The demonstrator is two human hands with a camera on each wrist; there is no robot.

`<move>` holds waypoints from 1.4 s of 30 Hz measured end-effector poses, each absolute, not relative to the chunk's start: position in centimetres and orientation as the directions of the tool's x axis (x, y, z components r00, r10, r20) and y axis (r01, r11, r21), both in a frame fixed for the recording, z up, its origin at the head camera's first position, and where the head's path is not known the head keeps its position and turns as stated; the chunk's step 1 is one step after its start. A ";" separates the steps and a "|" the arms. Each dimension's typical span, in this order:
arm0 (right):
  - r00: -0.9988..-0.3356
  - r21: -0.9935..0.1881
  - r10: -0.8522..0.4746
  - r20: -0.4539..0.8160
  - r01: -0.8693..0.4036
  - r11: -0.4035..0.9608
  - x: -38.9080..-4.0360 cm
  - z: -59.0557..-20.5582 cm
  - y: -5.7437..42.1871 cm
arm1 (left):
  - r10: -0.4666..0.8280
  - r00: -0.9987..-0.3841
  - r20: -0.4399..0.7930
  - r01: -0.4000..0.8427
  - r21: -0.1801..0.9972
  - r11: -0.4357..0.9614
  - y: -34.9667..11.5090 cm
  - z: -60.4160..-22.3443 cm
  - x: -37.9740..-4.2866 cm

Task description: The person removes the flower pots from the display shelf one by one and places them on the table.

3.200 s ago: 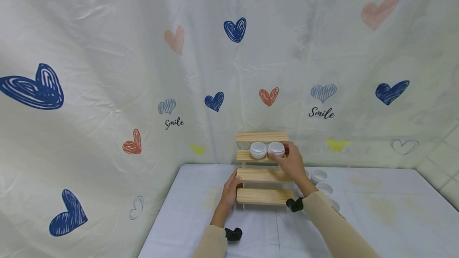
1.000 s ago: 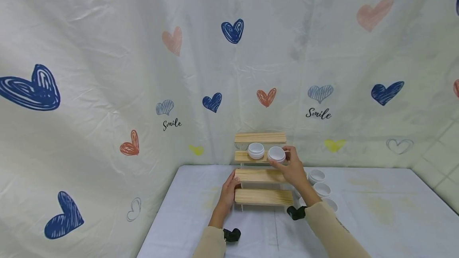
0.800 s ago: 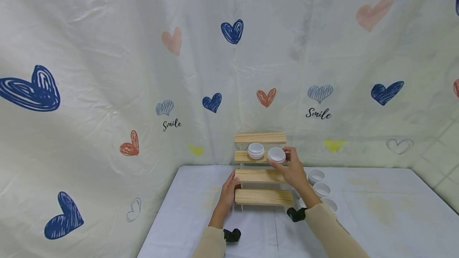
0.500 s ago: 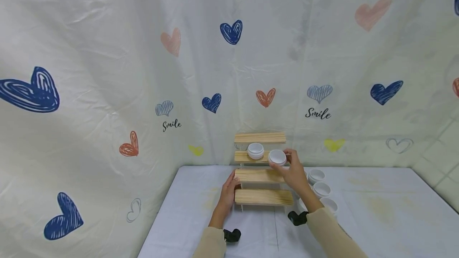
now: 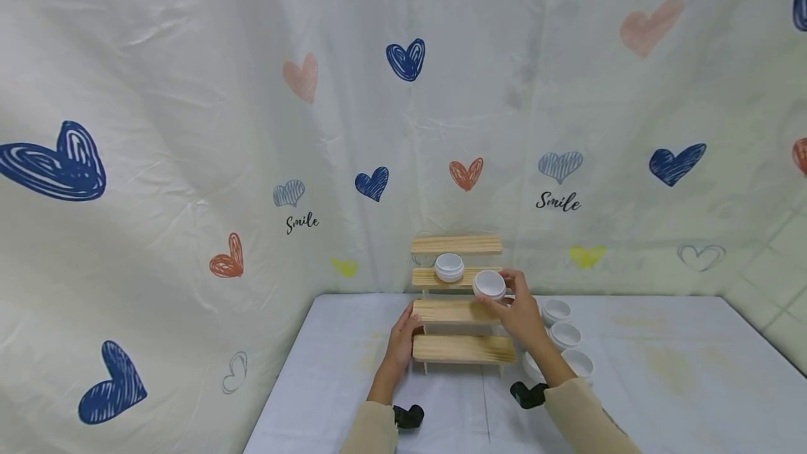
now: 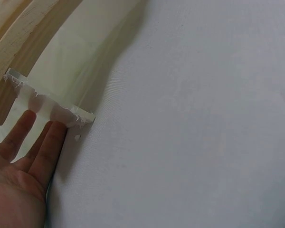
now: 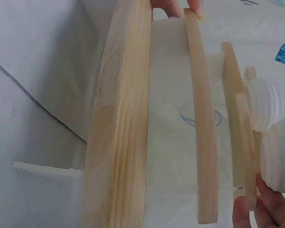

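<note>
My right hand (image 5: 525,312) pinches a small white bowl (image 5: 490,284) at its right side, thumb in front and fingers behind. The bowl tilts slightly and overlaps the right end of the third shelf of a stepped wooden stand (image 5: 463,349). In the right wrist view this ridged bowl (image 7: 278,156) is beside the shelf's end, partly cut off by the frame. Another white bowl (image 5: 449,267) sits on the left of that shelf. My left hand (image 5: 399,343) holds the stand's left end at the second shelf; in the left wrist view its extended fingers (image 6: 48,152) touch the white side support (image 6: 57,99).
Several white bowls (image 5: 565,335) stand on the white-covered table (image 5: 656,349) to the right of the stand, partly hidden by my right arm. Behind the stand hangs a pale curtain (image 5: 353,125) with printed hearts. A tiled wall (image 5: 778,279) borders the table's right side.
The bowl in my right hand has come away from beside the other bowl, down and slightly to the right, tilting toward me. My left hand stays at the stand.
</note>
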State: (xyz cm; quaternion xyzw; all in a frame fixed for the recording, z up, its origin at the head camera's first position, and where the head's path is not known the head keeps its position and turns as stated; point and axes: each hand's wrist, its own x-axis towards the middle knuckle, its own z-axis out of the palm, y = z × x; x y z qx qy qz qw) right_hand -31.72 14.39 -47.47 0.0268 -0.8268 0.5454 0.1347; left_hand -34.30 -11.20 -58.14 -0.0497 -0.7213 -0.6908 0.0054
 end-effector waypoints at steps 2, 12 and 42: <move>-0.964 -0.895 0.100 0.244 -0.184 0.407 -31.5 -47.4 14.4 | 0.064 -0.995 0.073 0.076 0.996 0.040 -11.2 -58.1 -34.3; -0.966 -0.908 0.070 0.248 -0.207 0.364 -30.4 -47.4 14.5 | 0.070 -0.995 0.074 0.077 0.996 0.042 -11.1 -58.2 -34.4; -0.957 -0.890 0.119 0.263 -0.194 0.412 -26.2 -49.7 16.6 | 0.064 -0.995 0.072 0.075 0.996 0.049 -11.2 -58.2 -34.3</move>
